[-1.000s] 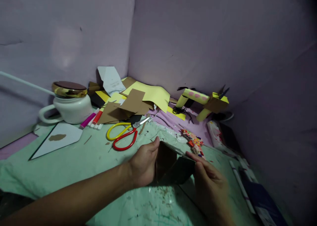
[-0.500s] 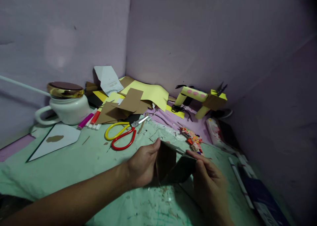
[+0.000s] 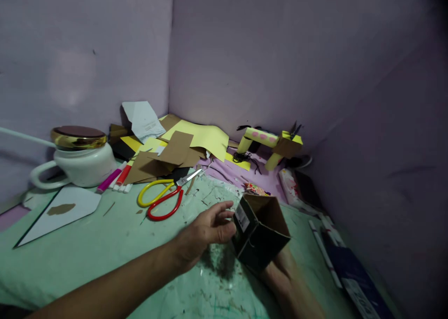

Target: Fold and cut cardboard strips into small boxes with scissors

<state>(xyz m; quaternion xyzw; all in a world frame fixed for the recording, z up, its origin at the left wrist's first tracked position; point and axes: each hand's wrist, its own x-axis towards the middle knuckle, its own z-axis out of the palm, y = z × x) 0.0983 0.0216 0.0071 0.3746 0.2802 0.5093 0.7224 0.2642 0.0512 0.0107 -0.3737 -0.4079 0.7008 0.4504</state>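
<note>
A small dark cardboard box (image 3: 262, 244) is tilted above the green-covered table, its open top towards me and its brown inside showing. My right hand (image 3: 282, 274) supports it from below, its fingers mostly hidden behind the box. On the box's left side is a white label (image 3: 242, 218). My left hand (image 3: 215, 225) is beside that side, fingers stretched out and apart, the thumb tip at the box wall. Left of my hands lie scissors (image 3: 166, 205) with one yellow and one red handle, blades partly apart.
A white mug (image 3: 82, 165) with a gold-rimmed lid stands left, near markers (image 3: 109, 180). Cardboard pieces (image 3: 177, 149) and yellow paper (image 3: 206, 137) pile up by the wall corner. A yellow paper animal (image 3: 261, 136) stands behind the box. A blue packet (image 3: 360, 277) lies at right.
The box has turned so its opening and labelled side show. My right hand has moved beneath it. My left hand has loosened its grip, fingers now spread. The view has shifted slightly right.
</note>
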